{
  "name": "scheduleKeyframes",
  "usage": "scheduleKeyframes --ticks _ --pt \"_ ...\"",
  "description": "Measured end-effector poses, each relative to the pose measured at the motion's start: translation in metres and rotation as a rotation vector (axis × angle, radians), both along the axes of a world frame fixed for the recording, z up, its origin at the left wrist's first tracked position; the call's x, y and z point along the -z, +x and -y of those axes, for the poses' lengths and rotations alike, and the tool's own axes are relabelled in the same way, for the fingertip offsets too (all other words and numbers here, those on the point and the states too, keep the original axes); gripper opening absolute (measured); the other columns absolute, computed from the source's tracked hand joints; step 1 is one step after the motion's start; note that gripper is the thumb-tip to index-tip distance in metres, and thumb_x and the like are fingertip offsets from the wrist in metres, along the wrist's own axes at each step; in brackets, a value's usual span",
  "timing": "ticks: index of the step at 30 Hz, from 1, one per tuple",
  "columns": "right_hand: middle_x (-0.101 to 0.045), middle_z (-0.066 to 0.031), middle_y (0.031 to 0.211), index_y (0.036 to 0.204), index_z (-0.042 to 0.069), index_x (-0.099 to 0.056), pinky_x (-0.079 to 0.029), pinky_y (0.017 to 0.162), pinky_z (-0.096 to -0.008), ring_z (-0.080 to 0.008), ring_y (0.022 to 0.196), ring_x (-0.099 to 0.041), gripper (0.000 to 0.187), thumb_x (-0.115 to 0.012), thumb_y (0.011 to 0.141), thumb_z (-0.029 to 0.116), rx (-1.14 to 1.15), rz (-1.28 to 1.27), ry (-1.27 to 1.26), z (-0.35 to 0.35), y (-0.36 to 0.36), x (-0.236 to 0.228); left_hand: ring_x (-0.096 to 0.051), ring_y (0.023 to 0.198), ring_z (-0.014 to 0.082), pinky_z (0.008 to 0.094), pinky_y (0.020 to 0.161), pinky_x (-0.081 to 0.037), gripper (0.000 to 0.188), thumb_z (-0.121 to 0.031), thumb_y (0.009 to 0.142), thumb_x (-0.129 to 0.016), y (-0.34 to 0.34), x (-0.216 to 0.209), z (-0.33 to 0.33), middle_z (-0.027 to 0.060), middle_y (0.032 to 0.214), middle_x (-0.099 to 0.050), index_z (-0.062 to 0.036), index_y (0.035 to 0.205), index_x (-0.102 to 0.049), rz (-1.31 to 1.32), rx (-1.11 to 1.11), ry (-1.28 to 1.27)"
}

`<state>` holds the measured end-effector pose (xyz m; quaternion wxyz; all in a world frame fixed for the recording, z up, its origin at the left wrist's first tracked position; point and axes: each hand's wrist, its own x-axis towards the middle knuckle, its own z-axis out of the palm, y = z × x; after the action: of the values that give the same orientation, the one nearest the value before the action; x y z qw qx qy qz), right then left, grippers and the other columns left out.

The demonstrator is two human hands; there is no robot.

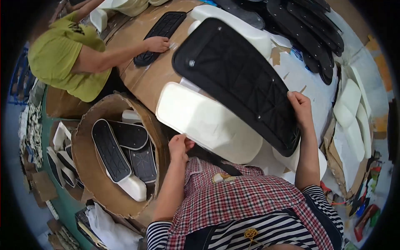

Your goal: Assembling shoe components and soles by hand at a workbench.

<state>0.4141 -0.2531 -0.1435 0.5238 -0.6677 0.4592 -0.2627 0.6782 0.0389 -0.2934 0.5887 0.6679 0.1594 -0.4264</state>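
My right hand (301,109) grips the right edge of a long black ribbed plastic panel (237,79) with rounded ends and small shiny studs. The panel is held tilted above the table. Below and to its left lies a white foam pad (204,121) of a similar rounded shape, partly shaded by the panel. My left hand (180,146) has its fingers closed at the pad's near left edge, pinching it.
A co-worker in a yellow-green shirt (62,58) touches another black panel (160,35) on the cardboard-covered table. A round cardboard bin (89,166) at left holds finished-looking black-and-white pads. Stacked black panels (308,29) lie at the far right, white foam pieces (350,104) at right.
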Motion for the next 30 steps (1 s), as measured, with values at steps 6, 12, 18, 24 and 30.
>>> scheduleKeyframes --ticks 6,12,18,24,30 --pt "-0.053 0.0030 0.061 0.076 0.001 -0.063 -0.038 0.056 -0.0239 -0.0060 0.061 -0.047 0.027 -0.063 0.087 0.025 -0.219 -0.345 -0.148 -0.009 0.009 0.012 -0.063 0.067 0.0187 0.0256 0.053 -0.049 0.035 -0.012 0.085 -0.060 0.066 0.003 -0.018 0.0070 0.089 -0.060 -0.0032 0.117 -0.048 0.354 -0.167 -0.041" --pt "-0.063 -0.0095 0.067 0.084 0.002 -0.068 -0.044 0.059 -0.0301 -0.0148 0.061 -0.057 0.033 -0.062 0.085 0.034 -0.349 -0.559 -0.205 -0.032 0.036 0.028 -0.062 0.071 0.0173 0.0268 0.062 -0.048 0.032 -0.009 0.086 -0.058 0.136 0.038 0.002 0.0094 0.096 -0.063 0.0047 0.114 -0.054 0.885 0.140 0.040" --pt "-0.063 -0.0094 0.067 0.085 0.003 -0.068 -0.045 0.059 -0.0301 -0.0155 0.060 -0.058 0.035 -0.062 0.084 0.038 -0.357 -0.626 -0.220 -0.028 0.044 0.037 -0.057 0.065 0.0132 0.0280 0.059 -0.045 0.017 -0.014 0.080 -0.065 0.143 0.019 0.037 0.0061 0.073 -0.065 0.0005 0.089 -0.069 0.802 0.260 0.193" --pt "-0.065 -0.0110 0.070 0.085 0.005 -0.070 -0.046 0.059 -0.0312 -0.0188 0.062 -0.061 0.035 -0.061 0.084 0.039 -0.377 -0.649 -0.217 -0.023 0.054 0.037 -0.054 0.059 0.0099 0.0247 0.052 -0.042 0.015 -0.016 0.083 -0.065 0.103 0.048 0.007 0.0010 0.073 -0.063 -0.0022 0.089 -0.068 0.330 0.083 -0.112" --pt "-0.066 -0.0126 0.070 0.085 0.006 -0.070 -0.047 0.061 -0.0340 -0.0241 0.064 -0.063 0.037 -0.061 0.083 0.041 -0.392 -0.747 -0.207 -0.019 0.053 0.049 -0.053 0.057 0.0089 0.0225 0.050 -0.041 0.012 -0.015 0.084 -0.066 0.095 0.034 0.010 0.0003 0.073 -0.063 -0.0038 0.088 -0.068 0.289 0.093 -0.122"
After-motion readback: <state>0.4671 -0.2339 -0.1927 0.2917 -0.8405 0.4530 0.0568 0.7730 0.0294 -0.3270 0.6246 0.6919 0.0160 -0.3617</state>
